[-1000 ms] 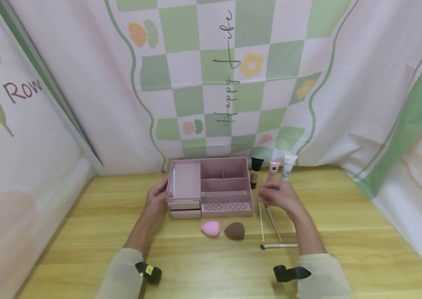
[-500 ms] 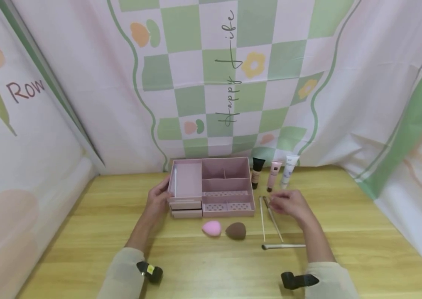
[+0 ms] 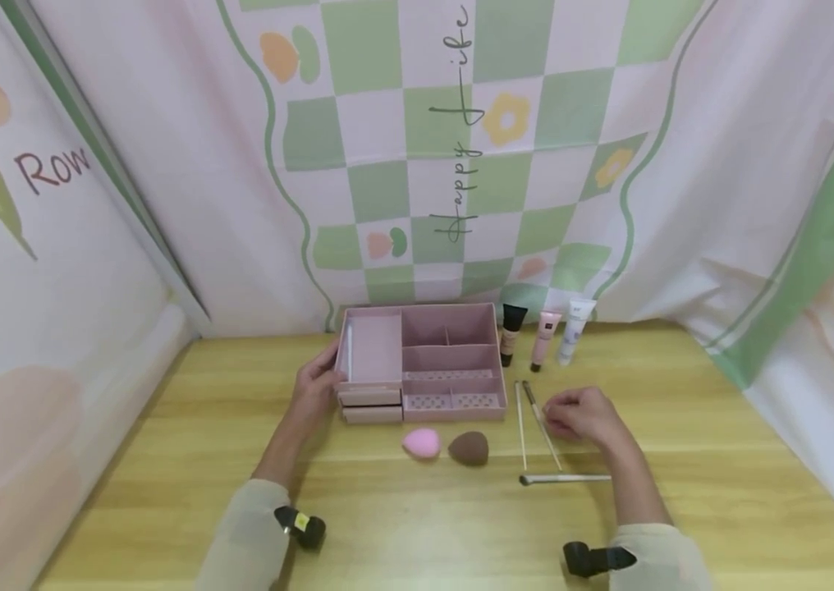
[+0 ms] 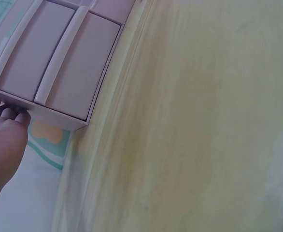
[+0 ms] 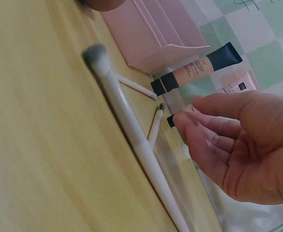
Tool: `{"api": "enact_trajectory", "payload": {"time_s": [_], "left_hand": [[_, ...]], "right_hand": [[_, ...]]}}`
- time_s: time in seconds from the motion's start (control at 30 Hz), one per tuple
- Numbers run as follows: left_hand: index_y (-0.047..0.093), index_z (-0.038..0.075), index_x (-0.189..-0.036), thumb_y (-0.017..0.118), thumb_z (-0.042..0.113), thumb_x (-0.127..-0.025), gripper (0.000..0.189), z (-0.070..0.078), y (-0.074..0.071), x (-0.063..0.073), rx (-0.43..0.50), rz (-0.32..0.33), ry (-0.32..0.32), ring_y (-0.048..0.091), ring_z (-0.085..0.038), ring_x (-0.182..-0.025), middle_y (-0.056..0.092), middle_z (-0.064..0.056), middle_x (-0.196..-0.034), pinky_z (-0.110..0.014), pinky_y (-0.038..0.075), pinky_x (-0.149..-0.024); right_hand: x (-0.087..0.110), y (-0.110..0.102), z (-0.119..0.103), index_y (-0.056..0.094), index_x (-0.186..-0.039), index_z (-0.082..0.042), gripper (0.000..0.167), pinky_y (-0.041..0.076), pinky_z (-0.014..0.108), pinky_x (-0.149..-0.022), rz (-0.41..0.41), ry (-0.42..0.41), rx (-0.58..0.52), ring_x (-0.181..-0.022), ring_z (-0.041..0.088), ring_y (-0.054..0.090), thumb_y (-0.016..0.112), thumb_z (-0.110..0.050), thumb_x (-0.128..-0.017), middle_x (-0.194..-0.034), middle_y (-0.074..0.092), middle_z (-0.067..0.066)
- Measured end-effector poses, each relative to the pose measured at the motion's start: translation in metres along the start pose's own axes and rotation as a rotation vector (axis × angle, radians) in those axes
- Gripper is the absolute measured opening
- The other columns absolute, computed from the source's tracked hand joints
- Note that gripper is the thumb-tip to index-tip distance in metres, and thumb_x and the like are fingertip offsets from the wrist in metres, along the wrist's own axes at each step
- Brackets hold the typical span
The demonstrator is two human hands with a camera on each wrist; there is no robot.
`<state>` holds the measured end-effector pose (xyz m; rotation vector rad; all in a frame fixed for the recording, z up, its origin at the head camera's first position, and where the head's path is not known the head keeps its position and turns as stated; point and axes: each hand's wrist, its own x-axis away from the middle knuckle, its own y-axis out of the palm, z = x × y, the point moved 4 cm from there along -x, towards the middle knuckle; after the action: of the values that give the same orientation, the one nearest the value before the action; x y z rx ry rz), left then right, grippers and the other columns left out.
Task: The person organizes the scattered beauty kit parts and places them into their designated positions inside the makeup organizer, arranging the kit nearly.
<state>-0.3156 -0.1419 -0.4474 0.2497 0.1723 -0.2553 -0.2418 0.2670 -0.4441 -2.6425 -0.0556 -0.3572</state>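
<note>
The left hand [image 3: 313,394], below a cream sleeve [image 3: 247,538], touches the left side of a pink compartmented organizer [image 3: 376,349] near the back of the wood-grain worktop [image 3: 387,533]; I cannot tell whether this grip clasps the side or only presses it. Two stacked drawers [image 3: 371,405] fill the organizer's left front, with divided sections to their right. Before it lie a pink teardrop sponge [image 3: 422,443] and, just beside that, a brown teardrop sponge [image 3: 469,448]. Right of the organizer stand a black-and-beige tube [image 3: 511,335], a pink tube [image 3: 545,341] and a white tube [image 3: 575,331]. Nearer the person, a slim pale stick [image 3: 520,427], a thin dark-tipped brush [image 3: 544,431] and a thicker makeup brush [image 3: 561,478], laid crosswise with bristles leftward, rest flat. The right hand [image 3: 583,414] is just right of the thin dark-tipped brush, its grip released, fingers loosely bent.
</note>
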Motion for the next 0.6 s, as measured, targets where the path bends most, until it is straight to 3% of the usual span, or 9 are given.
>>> {"api": "enact_trajectory", "payload": {"time_s": [0.27, 0.43, 0.6], "left_hand": [[0.023, -0.008, -0.155, 0.044, -0.011, -0.088, 0.070, -0.0001, -0.0003, -0.0014, 0.014, 0.008, 0.009, 0.019, -0.040, -0.157, 0.018, -0.023, -0.169, -0.015, 0.043, -0.112], [0.023, -0.008, -0.155, 0.044, -0.011, -0.088, 0.070, 0.0008, 0.0001, -0.0013, 0.007, 0.013, 0.003, 0.018, -0.039, -0.157, 0.018, -0.023, -0.169, -0.024, 0.037, -0.120], [0.024, -0.006, -0.156, 0.044, -0.010, -0.090, 0.069, 0.0022, 0.0000, -0.0026, -0.003, 0.016, -0.013, 0.019, -0.037, -0.158, 0.019, -0.020, -0.169, -0.032, 0.031, -0.123]], "right_hand": [[0.0024, 0.0022, 0.0045, 0.064, -0.114, 0.017, 0.031, 0.062, 0.022, -0.062, -0.033, 0.032, 0.109, -0.069, 0.010, 0.067, 0.064, -0.005, -0.092, -0.085, 0.075, 0.014], [0.0018, 0.0032, 0.0070, 0.066, -0.112, 0.015, 0.028, 0.063, 0.023, -0.064, -0.062, 0.062, 0.131, -0.071, 0.010, 0.067, 0.064, -0.007, -0.094, -0.089, 0.075, 0.015], [0.0018, 0.0032, 0.0067, 0.070, -0.106, 0.012, 0.026, 0.060, 0.022, -0.061, -0.063, 0.059, 0.187, -0.067, 0.009, 0.066, 0.068, -0.010, -0.091, -0.082, 0.075, 0.009]]}}
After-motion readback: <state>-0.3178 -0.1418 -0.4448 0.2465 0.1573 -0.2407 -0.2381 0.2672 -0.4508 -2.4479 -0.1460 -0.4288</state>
